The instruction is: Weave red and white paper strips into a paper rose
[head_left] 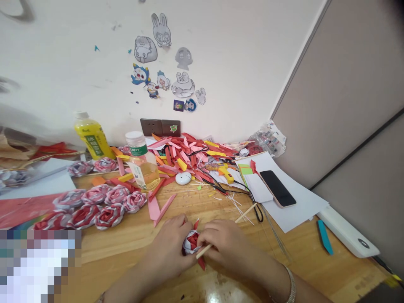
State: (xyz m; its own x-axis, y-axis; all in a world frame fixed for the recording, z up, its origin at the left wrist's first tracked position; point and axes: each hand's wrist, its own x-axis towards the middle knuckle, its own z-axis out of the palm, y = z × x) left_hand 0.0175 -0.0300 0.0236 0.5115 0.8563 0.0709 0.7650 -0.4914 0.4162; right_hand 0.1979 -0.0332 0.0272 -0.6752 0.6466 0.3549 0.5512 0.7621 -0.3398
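Between my two hands is a small red and white folded paper rose (192, 243), with pointed red strip ends sticking out above and below it. My left hand (172, 242) is curled round the rose's left side. With its fingers closed, my right hand (222, 242) grips a thin wooden stick (205, 251) that slants across the palm and comes out at the far side. Its fingertips touch the right edge of the rose. The stick's near end lies just below the flower. Part of the rose is hidden by the fingers.
Finished paper roses (109, 215) sit in rows at the left. Behind them stand a yellow drink bottle (94, 136) and a clear bottle (143, 164). Folded strips (189, 155) pile along the wall, near a yellow glue gun (225, 172). A phone (277, 188) rests on white paper at the right.
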